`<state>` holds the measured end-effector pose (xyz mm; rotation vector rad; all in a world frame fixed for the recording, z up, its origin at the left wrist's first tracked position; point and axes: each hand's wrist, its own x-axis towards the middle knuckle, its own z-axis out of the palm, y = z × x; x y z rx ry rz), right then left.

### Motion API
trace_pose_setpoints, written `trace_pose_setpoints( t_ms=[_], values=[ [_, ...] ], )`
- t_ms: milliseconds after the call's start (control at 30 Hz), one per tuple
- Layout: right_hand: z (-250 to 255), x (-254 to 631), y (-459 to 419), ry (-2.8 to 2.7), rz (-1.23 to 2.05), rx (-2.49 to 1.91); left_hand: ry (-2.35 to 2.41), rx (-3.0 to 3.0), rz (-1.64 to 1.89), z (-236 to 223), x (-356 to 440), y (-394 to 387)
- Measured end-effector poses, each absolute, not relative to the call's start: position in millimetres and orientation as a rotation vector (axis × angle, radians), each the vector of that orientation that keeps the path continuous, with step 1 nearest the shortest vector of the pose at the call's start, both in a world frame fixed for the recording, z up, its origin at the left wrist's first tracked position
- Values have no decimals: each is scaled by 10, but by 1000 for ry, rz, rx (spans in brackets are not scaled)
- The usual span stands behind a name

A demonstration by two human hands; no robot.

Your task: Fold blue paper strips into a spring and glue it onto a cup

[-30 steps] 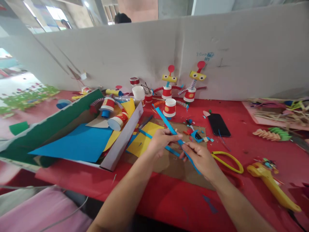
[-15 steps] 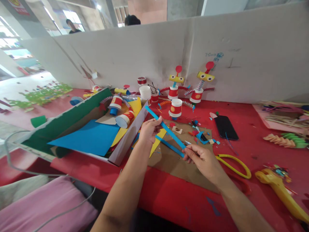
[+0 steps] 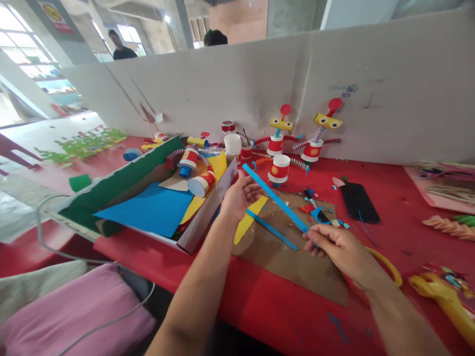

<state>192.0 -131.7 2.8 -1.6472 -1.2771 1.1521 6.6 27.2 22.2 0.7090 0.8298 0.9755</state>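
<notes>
A long blue paper strip slants up and to the left from my right hand, whose thumb and fingers pinch its lower end. My left hand is open beside the strip's upper end, its fingers spread behind it; whether they touch it I cannot tell. Below, a second blue strip lies across the brown cardboard sheet. A piece of yellow paper lies under the left end of that strip.
At left, a box holds blue paper and paper-cup figures. Finished figures stand along the white partition. A black phone, yellow-handled scissors and a yellow glue gun lie to the right on the red table.
My left hand has let go of the blue strip and its fingers have opened. My right hand still pinches the lower end. The whole view has shifted slightly.
</notes>
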Motion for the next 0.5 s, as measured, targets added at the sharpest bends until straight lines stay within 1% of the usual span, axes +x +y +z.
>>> trace_pose_setpoints(
  t_ms=[100,267,367,433,500],
  values=[
    [20,1963,-1308,-1199,1117,-1650,777,872,817,170,200,126],
    [-76,1891,-1261,-1252,1078,-1680,798,862,831,90,262,77],
    [-81,1858,-1254,-1389,1056,-1717,802,828,843,82,258,115],
    [-63,1926,-1291,-1538,974,-1784,831,811,854,84,268,118],
    [-71,2090,-1372,-1655,785,-1927,856,807,847,89,288,96]
  ],
)
